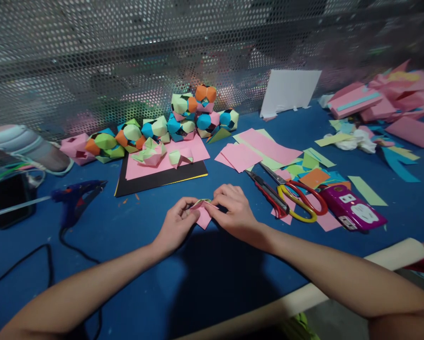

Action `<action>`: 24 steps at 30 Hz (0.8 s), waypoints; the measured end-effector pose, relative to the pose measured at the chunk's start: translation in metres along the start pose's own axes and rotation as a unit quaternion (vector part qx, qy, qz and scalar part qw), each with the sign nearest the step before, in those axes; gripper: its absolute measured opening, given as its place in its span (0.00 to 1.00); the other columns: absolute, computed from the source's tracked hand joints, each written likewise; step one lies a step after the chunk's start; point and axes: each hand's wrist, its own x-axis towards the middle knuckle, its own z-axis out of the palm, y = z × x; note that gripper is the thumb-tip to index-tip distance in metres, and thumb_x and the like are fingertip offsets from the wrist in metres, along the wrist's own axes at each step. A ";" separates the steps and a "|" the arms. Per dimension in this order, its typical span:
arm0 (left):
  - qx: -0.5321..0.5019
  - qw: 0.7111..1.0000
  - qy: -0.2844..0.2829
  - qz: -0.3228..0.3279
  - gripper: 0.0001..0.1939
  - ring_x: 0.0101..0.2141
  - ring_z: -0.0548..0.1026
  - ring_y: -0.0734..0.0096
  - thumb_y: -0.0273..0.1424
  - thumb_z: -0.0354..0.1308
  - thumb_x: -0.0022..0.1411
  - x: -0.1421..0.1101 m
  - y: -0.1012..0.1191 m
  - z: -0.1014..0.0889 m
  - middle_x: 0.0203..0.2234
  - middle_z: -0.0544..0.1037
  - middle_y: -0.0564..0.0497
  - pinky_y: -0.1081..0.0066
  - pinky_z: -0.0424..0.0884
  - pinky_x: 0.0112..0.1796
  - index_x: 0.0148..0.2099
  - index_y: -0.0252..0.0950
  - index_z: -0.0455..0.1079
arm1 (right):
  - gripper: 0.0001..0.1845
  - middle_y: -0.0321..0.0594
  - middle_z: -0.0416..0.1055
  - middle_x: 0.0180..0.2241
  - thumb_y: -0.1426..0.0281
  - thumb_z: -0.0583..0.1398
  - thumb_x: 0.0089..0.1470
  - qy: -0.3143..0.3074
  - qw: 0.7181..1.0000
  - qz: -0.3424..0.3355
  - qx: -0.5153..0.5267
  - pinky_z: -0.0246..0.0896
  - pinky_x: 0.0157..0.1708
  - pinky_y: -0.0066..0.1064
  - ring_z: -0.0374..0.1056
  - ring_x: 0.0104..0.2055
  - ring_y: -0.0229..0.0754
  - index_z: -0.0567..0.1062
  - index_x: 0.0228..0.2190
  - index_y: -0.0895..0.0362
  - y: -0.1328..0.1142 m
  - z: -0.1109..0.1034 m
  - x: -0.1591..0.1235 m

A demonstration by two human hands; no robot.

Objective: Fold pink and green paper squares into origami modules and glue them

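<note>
My left hand [178, 224] and my right hand [233, 210] meet over the blue table [126, 245], both pinching a small folded pink paper piece [203, 215] with a green edge on top. The piece sits just above the tabletop between my fingertips. Behind it lies a black sheet [162, 177] with a pink sheet [183, 158] on it, bearing a few folded pink and green pieces [151, 153].
A row of colourful folded paper balls [169, 125] runs along the perforated metal wall. A blue glue gun [75, 196] and phone [11, 198] lie left. Pink sheets [254, 151], red-and-yellow scissors [297, 198], a utility knife [268, 193] and a purple power strip [351, 208] lie right.
</note>
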 end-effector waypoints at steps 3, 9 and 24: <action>0.000 1.000 0.018 0.016 0.08 0.29 0.68 0.75 0.32 0.59 0.54 0.001 -0.001 0.000 0.29 0.72 0.54 0.74 0.63 0.32 0.37 0.35 0.67 | 0.13 0.36 0.68 0.27 0.68 0.59 0.55 -0.009 1.000 0.008 0.004 0.50 0.36 0.33 0.63 0.32 0.37 0.68 0.21 0.57 0.000 0.002 -0.001; 0.007 0.997 0.063 0.034 0.07 0.28 0.66 0.76 0.33 0.57 0.57 0.003 -0.007 -0.002 0.28 0.71 0.55 0.75 0.62 0.31 0.37 0.35 0.66 | 0.05 0.38 0.69 0.30 0.69 0.59 0.54 -0.018 1.000 -0.001 0.023 0.52 0.36 0.33 0.64 0.34 0.38 0.71 0.29 0.56 -0.003 0.001 0.000; 0.022 0.996 0.081 0.027 0.11 0.31 0.71 0.72 0.34 0.61 0.52 0.004 0.002 0.002 0.28 0.74 0.53 0.72 0.65 0.33 0.34 0.35 0.64 | 0.13 0.33 0.66 0.23 0.68 0.58 0.55 -0.011 1.000 -0.006 0.012 0.50 0.35 0.33 0.62 0.28 0.35 0.65 0.21 0.57 -0.003 0.004 -0.001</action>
